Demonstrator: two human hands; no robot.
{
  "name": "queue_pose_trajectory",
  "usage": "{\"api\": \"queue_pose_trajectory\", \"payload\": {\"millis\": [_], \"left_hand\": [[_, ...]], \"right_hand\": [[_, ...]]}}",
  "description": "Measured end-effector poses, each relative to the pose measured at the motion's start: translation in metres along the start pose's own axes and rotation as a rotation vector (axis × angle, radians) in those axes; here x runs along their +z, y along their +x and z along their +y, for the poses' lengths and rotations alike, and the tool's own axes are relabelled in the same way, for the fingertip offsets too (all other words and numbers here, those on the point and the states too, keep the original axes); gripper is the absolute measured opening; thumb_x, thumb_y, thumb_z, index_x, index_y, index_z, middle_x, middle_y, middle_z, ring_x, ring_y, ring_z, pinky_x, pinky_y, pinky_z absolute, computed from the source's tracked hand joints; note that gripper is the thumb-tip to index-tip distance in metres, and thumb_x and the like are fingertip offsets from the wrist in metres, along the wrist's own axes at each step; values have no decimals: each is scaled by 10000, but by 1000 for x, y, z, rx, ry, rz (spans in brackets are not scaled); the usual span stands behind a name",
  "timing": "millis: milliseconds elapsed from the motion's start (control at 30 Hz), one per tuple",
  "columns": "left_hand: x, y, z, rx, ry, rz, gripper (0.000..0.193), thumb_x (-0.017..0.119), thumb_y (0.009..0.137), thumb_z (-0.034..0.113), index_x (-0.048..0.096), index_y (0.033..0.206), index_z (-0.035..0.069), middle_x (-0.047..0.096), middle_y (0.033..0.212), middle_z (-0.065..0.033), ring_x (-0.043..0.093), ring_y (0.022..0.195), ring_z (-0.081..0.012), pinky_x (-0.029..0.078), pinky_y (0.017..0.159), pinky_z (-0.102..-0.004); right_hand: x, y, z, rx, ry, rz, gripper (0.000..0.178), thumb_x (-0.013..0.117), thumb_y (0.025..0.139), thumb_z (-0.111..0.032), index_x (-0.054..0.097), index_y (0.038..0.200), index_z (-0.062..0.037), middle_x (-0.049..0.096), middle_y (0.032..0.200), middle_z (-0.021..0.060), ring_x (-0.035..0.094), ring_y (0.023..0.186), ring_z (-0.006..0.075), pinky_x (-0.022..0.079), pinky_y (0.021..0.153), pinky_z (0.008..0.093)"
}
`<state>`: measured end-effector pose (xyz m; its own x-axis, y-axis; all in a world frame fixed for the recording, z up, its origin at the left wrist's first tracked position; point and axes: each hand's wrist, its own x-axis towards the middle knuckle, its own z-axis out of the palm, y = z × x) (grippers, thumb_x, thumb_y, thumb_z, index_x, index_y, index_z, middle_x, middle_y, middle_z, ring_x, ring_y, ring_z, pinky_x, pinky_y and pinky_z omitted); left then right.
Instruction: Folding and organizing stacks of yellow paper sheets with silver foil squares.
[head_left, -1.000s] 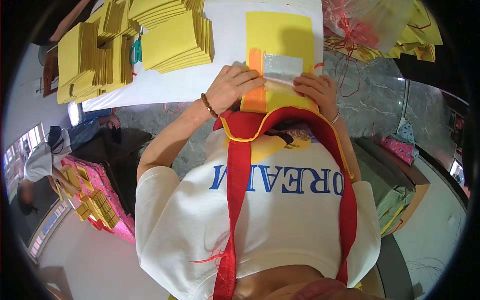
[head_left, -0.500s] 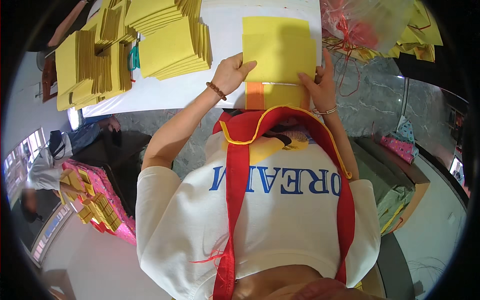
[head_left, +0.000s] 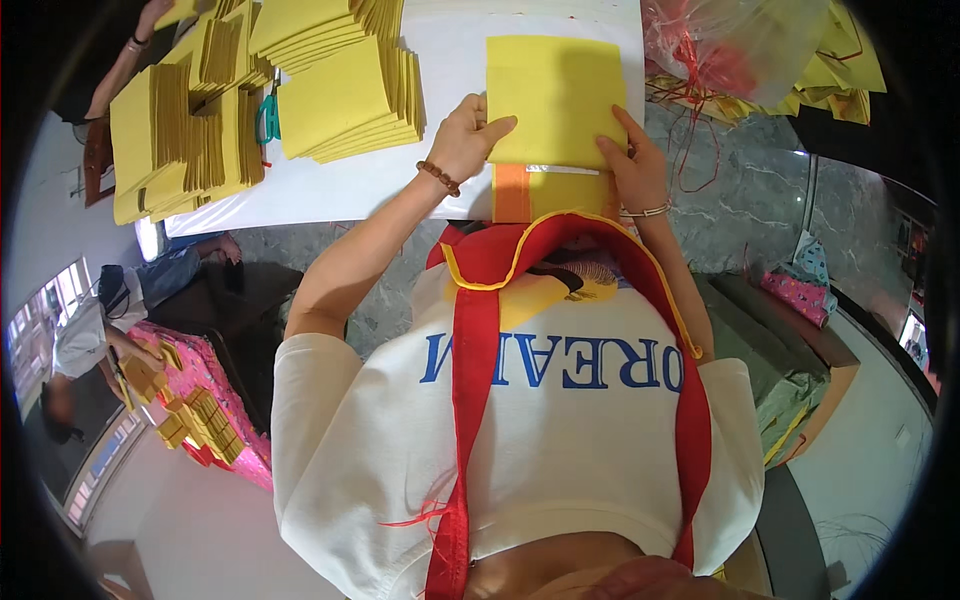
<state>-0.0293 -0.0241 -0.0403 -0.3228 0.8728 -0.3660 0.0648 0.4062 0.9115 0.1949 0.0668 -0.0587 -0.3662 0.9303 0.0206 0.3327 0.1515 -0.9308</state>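
Note:
Yellow paper sheets (head_left: 555, 100), seemingly a thin stack, lie between my two hands at the table's near edge. My left hand (head_left: 470, 140) is closed on their left edge, its thumb flat on top. On the right side, my right hand (head_left: 636, 165) grips the edge with thumb on top and index finger along the side. Beneath the near edge of the sheets shows a yellow piece with an orange band (head_left: 511, 195), reaching toward my red apron (head_left: 600, 222). How many sheets are held I cannot tell.
Fanned stacks of yellow paper (head_left: 345, 100) fill the left of the white table (head_left: 455, 60), with teal-handled scissors (head_left: 268, 118) between them. A clear plastic bag (head_left: 735, 45) lies at the right. Another person's arm (head_left: 118, 75) reaches in far left.
The upper sheet, which lay offset from the one beneath, now lines up with it as one outline. My right index finger has come down onto the right edge.

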Motion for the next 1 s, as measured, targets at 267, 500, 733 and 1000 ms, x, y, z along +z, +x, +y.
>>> {"api": "queue_pose_trajectory", "payload": {"millis": [267,500,733,1000], "left_hand": [[15,-16,42,860,813,349,294,644,792,220,538,1017,64,578,948,-79,541,915,-230,411,784,-393],[46,-9,9,850,1095,51,534,565,818,419,454,1263,147,396,1322,-141,366,1203,-329,297,970,-484],[47,-9,8,832,1147,25,547,559,822,421,432,1280,151,379,1337,-145,351,1213,-339,282,979,-496],[44,-8,10,946,1081,63,573,601,763,475,505,1203,122,420,1302,-139,389,1166,-332,295,953,-471]], "right_hand": [[-8,2,-8,115,-125,-76,469,665,777,-203,558,1208,-53,666,922,150,625,767,136,479,682,267],[-2,-2,-9,24,22,-51,432,647,779,-151,563,1184,-28,648,945,156,634,775,196,471,645,248],[-16,-31,-29,-403,-785,40,481,644,786,-306,549,1195,-73,456,1321,116,436,1229,217,342,981,431],[-10,-49,-3,-517,-886,-302,624,477,857,-480,382,1356,-119,298,1447,33,263,1338,246,175,1027,596]]}}
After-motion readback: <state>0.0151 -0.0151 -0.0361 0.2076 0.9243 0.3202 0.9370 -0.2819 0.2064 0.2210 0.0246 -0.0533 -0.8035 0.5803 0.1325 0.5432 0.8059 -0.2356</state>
